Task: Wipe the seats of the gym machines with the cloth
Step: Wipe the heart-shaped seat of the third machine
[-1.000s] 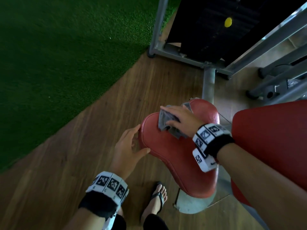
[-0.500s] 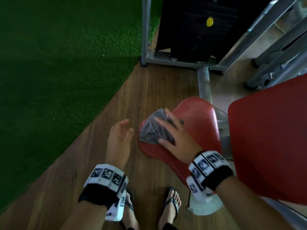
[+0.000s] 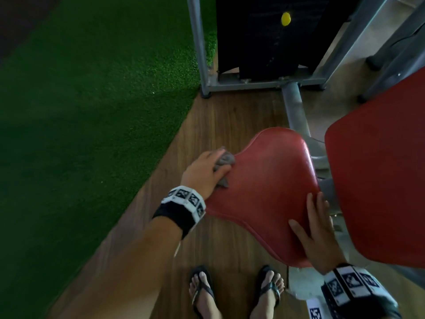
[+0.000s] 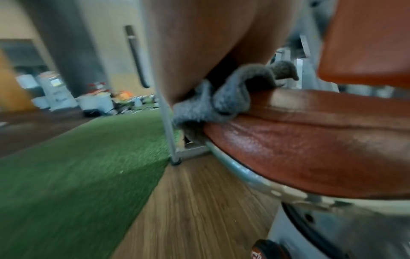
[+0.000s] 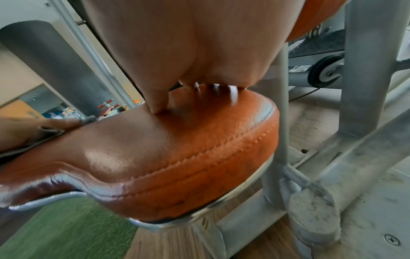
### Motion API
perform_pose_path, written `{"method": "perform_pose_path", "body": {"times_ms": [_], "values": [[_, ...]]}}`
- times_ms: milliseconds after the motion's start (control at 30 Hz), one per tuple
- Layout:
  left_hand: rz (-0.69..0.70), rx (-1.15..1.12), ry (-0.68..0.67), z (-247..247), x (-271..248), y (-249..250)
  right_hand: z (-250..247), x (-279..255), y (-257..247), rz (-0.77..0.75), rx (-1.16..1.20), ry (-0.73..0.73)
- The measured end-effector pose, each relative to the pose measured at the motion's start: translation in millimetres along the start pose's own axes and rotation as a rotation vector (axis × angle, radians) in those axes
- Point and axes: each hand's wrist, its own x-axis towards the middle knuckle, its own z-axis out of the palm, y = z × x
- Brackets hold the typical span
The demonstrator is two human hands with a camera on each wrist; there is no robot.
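Observation:
The red padded seat of a gym machine lies in front of me in the head view. My left hand grips a bunched grey cloth against the seat's left edge. In the left wrist view the cloth sits crumpled under my palm on the seat's rim. My right hand rests with straight fingers on the near right part of the seat. From the right wrist, its fingertips touch the leather and hold nothing.
A red back pad stands right of the seat. Behind it are the grey metal frame and black weight stack. Green turf lies to the left, wooden floor below. My sandalled feet stand near the seat.
The cloth has passed from my right hand to my left, which now holds it at the seat's left edge. My right hand has moved to the seat's near right part.

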Motion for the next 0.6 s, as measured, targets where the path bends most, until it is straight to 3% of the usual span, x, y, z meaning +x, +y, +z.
{"method": "perform_pose_path", "body": {"times_ms": [133,300,500,600], "values": [[-0.260,-0.342,0.161,2,-33,-5,0,0,4,-0.015,-0.015,0.001],[-0.292,-0.473,0.315,27,-80,17,-4,0,7,-0.032,-0.012,-0.034],[-0.325,-0.516,0.313,14,-50,16,-7,-4,9,-0.056,0.019,-0.022],[-0.363,-0.489,0.403,22,-52,23,-10,-4,9,-0.054,0.061,-0.047]]}}
